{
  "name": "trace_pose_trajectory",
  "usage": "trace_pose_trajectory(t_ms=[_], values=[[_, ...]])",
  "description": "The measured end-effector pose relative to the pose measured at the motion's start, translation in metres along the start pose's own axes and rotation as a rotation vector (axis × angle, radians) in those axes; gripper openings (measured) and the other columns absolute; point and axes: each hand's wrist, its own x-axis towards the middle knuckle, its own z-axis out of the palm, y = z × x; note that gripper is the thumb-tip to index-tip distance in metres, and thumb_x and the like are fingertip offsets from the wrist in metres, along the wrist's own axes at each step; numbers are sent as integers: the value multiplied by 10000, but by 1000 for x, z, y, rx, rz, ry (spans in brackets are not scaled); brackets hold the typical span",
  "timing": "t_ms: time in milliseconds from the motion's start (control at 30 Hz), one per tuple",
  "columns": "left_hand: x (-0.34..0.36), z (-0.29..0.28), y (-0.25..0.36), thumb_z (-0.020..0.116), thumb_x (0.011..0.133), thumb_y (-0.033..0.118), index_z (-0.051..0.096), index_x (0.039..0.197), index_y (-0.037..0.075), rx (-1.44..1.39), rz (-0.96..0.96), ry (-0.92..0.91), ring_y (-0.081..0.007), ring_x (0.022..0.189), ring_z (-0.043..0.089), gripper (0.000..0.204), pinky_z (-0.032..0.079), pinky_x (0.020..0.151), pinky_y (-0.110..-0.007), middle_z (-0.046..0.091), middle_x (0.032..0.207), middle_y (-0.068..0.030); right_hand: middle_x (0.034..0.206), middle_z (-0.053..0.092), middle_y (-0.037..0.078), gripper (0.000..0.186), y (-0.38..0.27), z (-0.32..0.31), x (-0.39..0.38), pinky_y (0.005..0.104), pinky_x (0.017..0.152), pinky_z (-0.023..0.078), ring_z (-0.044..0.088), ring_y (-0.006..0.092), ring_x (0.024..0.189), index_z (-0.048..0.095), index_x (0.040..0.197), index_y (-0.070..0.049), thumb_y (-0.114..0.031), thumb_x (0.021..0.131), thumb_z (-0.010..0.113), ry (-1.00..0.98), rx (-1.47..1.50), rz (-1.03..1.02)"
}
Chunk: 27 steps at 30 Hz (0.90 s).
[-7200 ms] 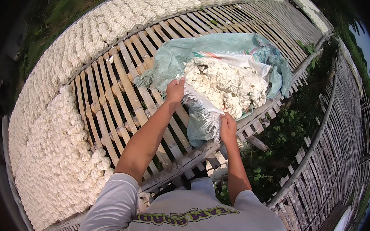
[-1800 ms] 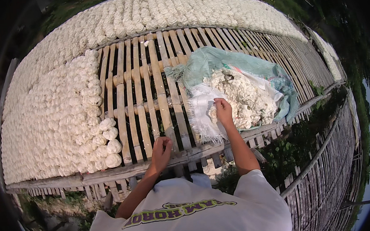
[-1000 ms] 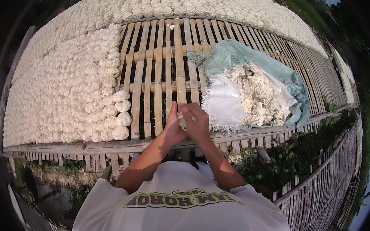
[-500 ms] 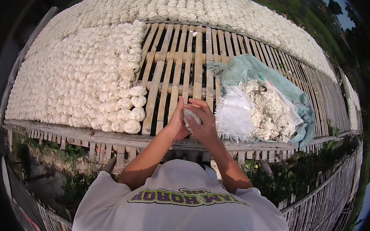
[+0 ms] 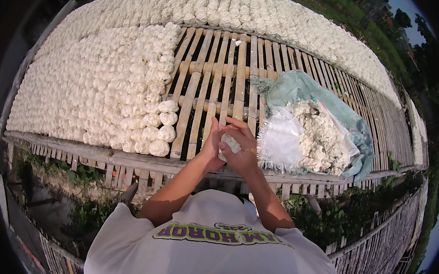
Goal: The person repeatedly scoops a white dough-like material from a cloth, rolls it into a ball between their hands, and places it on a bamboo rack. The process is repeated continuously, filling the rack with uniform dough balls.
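Note:
My left hand [image 5: 211, 149] and my right hand [image 5: 241, 146] are pressed together around a small white lump of dough [image 5: 230, 143], just above the near rail of a bamboo slat rack [image 5: 211, 94]. To the right lies an opened white woven sack [image 5: 283, 140] on a green sheet [image 5: 305, 87], holding a heap of the same crumbly white dough [image 5: 321, 140]. To the left, rows of shaped white lumps [image 5: 99, 89] cover the rack; the nearest one [image 5: 159, 148] sits by the rail.
More white lumps [image 5: 283, 25] line the far edge of the rack. Bare bamboo slats run between the rows and the sack. Below the rack are plants [image 5: 82, 213] and a woven bamboo fence [image 5: 374, 243].
I took a lump from the sack with my right hand, brought both hands together around it, and my view has swung left toward the rows of lumps.

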Motion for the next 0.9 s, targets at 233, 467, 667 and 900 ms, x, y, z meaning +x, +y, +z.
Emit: trace_pose_trajectory(t_ms=[233, 467, 667, 900], values=[[0, 7, -1, 384, 963, 877, 579, 1404, 131, -191, 105, 120, -355, 1317, 618, 888, 495, 1111, -542, 600, 1459, -159, 1061, 750, 120, 328, -5, 21, 3, 381, 931, 556, 721, 293, 1011, 740, 1218, -26, -184, 934, 784, 159, 127, 256], [-3, 7, 12, 419, 975, 844, 574, 1380, 71, -278, -24, -59, -394, 1282, 642, 886, 503, 1099, -577, 664, 1322, -221, 1163, 747, 149, 292, -6, 8, 8, 380, 908, 568, 728, 248, 1013, 745, 1175, -7, -116, 909, 795, -89, 66, -29], [-10, 9, 12, 358, 972, 869, 558, 1409, 73, -211, 111, 104, -409, 1326, 610, 930, 470, 1136, -580, 629, 1384, -275, 1240, 727, 165, 336, -7, 25, 0, 393, 934, 571, 728, 306, 1112, 745, 1104, 20, -68, 791, 829, 20, 83, 252], [-12, 2, 11, 347, 955, 887, 549, 1385, 76, -228, -35, 93, -437, 1368, 584, 940, 458, 1149, -592, 598, 1450, -312, 1098, 754, 137, 295, 0, 17, 2, 369, 885, 572, 740, 279, 1015, 747, 1080, 6, -60, 809, 844, -99, 74, -31]])
